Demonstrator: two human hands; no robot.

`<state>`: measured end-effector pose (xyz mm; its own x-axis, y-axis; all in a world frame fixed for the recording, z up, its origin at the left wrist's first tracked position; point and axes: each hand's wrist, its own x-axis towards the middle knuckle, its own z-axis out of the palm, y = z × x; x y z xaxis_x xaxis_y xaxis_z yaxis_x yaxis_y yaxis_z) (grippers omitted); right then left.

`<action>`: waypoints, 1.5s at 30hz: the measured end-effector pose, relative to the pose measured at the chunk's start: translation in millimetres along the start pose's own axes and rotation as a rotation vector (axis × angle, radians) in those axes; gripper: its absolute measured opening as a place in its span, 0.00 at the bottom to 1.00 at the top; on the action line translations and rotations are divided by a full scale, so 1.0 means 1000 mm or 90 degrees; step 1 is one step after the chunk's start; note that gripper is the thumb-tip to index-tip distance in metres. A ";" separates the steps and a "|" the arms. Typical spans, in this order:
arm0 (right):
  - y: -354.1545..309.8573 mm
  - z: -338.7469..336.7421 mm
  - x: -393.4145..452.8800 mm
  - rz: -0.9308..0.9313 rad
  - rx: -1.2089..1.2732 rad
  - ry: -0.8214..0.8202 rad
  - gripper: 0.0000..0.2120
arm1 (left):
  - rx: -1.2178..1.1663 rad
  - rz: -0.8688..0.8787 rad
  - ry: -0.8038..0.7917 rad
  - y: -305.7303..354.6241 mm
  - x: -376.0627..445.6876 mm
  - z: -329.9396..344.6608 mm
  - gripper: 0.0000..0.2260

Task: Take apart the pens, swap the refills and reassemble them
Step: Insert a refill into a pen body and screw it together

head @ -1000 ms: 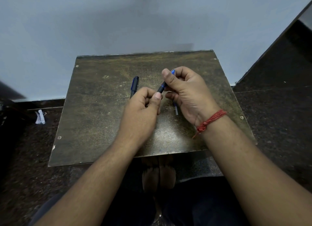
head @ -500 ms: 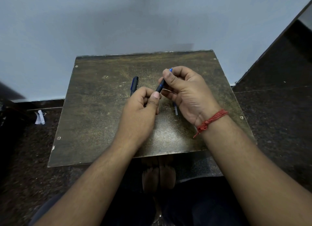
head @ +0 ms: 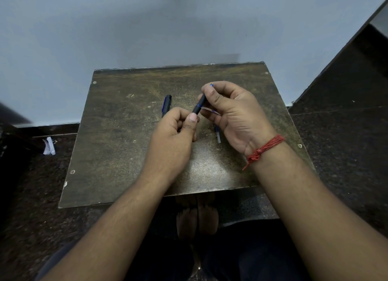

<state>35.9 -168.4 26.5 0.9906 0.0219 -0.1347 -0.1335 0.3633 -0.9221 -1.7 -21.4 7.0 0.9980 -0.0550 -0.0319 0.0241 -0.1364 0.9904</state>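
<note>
Above the middle of the small brown table [head: 117, 146] my two hands hold one dark pen [head: 199, 105] with a blue tip. My right hand [head: 233, 114] pinches its upper end between thumb and fingers. Thumb and forefinger of my left hand [head: 174, 133] grip its lower end. A thin refill [head: 211, 110] shows across my right fingers. A second dark pen with a blue clip [head: 166, 105] lies on the table just left of my left hand, partly hidden by it. Another refill piece [head: 218, 134] lies on the table under my right palm.
The table stands against a pale wall, on a dark speckled floor. A crumpled white paper [head: 48, 146] lies on the floor at the left. My bare feet [head: 197, 217] show under the table's near edge. A red thread is tied round my right wrist.
The held pen has tilted slightly and my hands have drawn a little apart along it. The pen and refill piece on the table have not moved.
</note>
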 end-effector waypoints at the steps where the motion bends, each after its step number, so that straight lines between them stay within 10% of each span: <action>1: 0.001 0.001 0.000 0.001 -0.001 0.014 0.04 | 0.002 0.003 -0.002 0.000 0.000 0.000 0.11; 45: 0.001 -0.003 -0.001 0.011 -0.009 -0.078 0.05 | 0.004 0.010 0.002 0.003 -0.001 -0.001 0.08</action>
<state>34.8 -170.5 25.2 0.9842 0.1419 -0.1058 -0.1497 0.3486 -0.9253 -3.0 -20.5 9.8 0.9984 -0.0536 -0.0157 0.0080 -0.1421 0.9898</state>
